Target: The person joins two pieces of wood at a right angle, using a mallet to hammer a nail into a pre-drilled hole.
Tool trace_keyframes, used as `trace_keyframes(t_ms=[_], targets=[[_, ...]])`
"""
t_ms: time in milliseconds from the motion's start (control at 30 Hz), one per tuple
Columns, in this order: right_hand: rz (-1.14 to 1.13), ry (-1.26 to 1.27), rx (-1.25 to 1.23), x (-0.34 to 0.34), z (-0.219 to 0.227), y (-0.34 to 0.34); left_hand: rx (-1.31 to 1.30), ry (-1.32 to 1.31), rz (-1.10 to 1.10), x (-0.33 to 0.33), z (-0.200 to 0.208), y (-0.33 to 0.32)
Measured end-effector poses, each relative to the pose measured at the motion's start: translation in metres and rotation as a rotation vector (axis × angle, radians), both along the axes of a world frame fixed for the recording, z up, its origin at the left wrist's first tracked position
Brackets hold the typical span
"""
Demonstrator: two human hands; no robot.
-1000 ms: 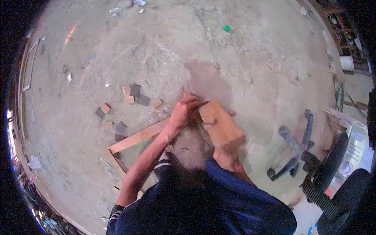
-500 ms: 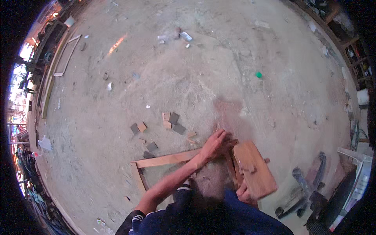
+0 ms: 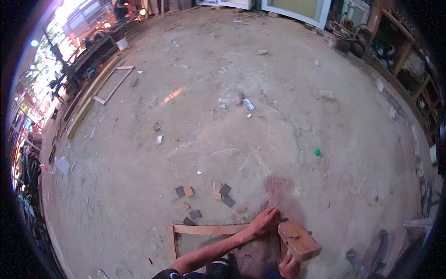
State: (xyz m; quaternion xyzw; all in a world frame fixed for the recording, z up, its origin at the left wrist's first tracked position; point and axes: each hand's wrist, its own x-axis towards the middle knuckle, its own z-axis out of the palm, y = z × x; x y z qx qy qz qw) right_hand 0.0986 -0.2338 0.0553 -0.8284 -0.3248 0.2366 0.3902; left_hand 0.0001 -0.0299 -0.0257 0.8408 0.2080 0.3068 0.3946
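Observation:
A wooden frame (image 3: pixel 209 229) lies on the ground at the lower edge, partly under my left forearm. My left hand (image 3: pixel 263 221) is at the frame's far right corner, its fingers closed together; what they pinch, if anything, is hidden. My right hand (image 3: pixel 289 266) grips a thick, round-edged wooden block (image 3: pixel 304 246) from its near left side. A short peg sticks out of this block, and a small piece of wood stands on its face. It is held over the frame's right side, tilted; its exact kind is unclear.
Small dark and light wood squares (image 3: pixel 225 189) lie beyond the frame. Reddish dust (image 3: pixel 280 187) covers the ground past my left hand. A green cap (image 3: pixel 318 152) lies farther right. Shelving (image 3: pixel 399 56) lines the right, long timbers (image 3: pixel 93 93) the left. Dark legs (image 3: pixel 357 262) stand near right.
My view has tilted up, so the ground, frame and hands sit lower and the far doors show. The block has turned slightly in my right hand. My left hand stays at the frame corner.

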Motion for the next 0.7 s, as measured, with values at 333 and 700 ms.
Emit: trace_keyframes(t_ms=[333,700], targets=[[-0.061,0.018,0.074,-0.007,0.006,0.017,-0.114,0.008,0.057,0.019,-0.044,-0.012],[-0.049,0.028,0.102,-0.011,0.014,0.027,-0.094,0.123,-0.033,0.012,-0.091,-0.017]])
